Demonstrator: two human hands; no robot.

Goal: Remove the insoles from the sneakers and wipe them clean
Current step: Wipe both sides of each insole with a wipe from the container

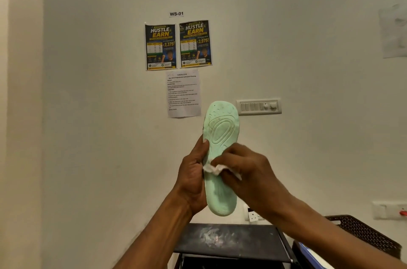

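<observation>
Between the fingers of both hands, raised before the wall, a mint-green insole point(221, 134) stands upright, toe end above the fingertips and heel below them. On its left edge the left hand point(193, 172) grips, thumb pressed on the patterned face, the other fingers curled behind. The right hand point(248, 172) pinches a crumpled white wipe point(214, 168) against the insole's middle, fingers bunched together. Above the fingers hang two posters point(160, 46) and a switch panel point(258, 106); below the wrists sit a black shelf point(231, 240) and a dark basket point(365, 235).
</observation>
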